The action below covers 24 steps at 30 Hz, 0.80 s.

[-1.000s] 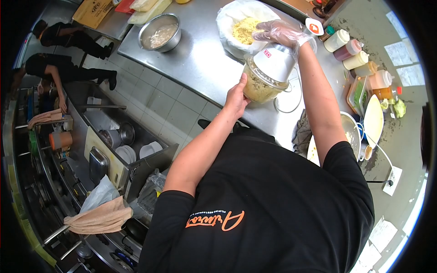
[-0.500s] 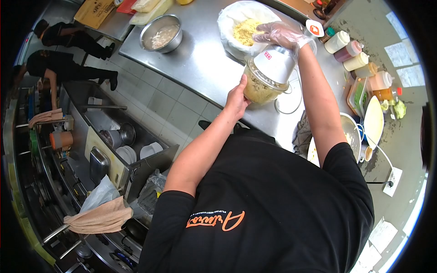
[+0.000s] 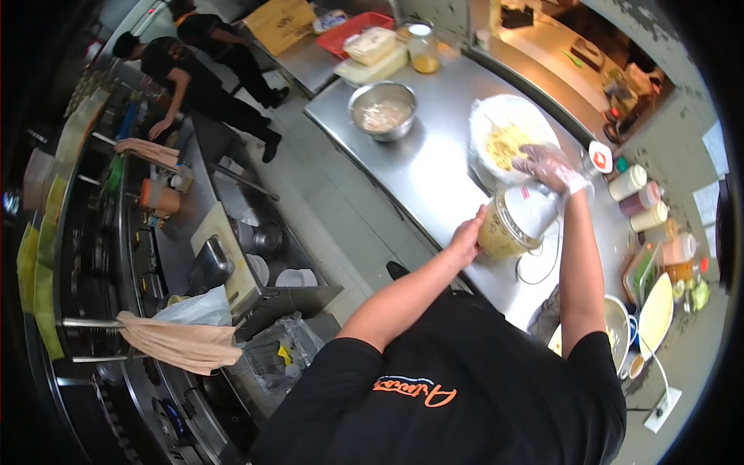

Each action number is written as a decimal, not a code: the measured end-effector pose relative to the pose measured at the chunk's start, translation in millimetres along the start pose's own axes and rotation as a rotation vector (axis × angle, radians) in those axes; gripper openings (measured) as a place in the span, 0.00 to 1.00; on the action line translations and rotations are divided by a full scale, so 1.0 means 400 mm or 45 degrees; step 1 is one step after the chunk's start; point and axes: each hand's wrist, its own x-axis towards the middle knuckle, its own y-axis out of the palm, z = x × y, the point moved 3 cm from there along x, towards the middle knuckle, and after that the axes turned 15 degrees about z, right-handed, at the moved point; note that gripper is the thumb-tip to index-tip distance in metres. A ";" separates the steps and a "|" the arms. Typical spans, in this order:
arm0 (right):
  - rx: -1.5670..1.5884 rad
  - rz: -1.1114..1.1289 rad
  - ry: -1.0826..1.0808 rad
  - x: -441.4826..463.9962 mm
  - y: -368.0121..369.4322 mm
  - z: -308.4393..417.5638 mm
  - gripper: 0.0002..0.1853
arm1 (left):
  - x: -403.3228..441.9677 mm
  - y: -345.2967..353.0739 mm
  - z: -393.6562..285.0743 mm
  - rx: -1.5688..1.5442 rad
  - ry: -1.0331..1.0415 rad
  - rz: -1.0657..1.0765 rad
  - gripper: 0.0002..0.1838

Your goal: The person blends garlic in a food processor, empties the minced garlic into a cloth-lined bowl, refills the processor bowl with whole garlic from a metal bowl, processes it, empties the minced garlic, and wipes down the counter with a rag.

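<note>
My bare left hand [image 3: 468,235] is closed around the side of a clear food processor bowl [image 3: 502,230] with chopped pale-green food inside. The white motor unit [image 3: 533,209] sits on top of it. My right hand [image 3: 546,167], in a clear plastic glove, rests over the top of the motor unit, its fingers reaching toward a plastic-lined bowl [image 3: 496,108]. Yellow shredded food [image 3: 508,145] lies in that lined bowl. A clear round lid [image 3: 535,267] is on the steel table beside the processor.
On the steel table [image 3: 434,194] stands a metal bowl [image 3: 382,112] of pale food in liquid. Sauce bottles [image 3: 640,200] line the right wall. A strainer [image 3: 616,333] and yellow oval plate [image 3: 657,314] are near my right arm. Two people [image 3: 186,74] stand back left.
The camera view has turned, so the scene sits farther right and lower, and more of the back counter shows. Both hands remain on the food processor.
</note>
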 end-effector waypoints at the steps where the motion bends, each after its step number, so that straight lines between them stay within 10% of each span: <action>1: 0.009 -0.035 0.005 0.001 0.006 0.002 0.39 | 0.001 -0.007 0.001 0.015 -0.012 -0.035 0.38; 14: 0.072 -0.104 0.097 0.005 -0.008 0.069 0.35 | -0.082 0.001 0.039 0.075 -0.264 -0.015 0.51; 24: -0.019 -0.088 0.212 0.012 -0.015 0.092 0.32 | -0.092 -0.003 0.017 0.128 -0.048 -0.129 0.40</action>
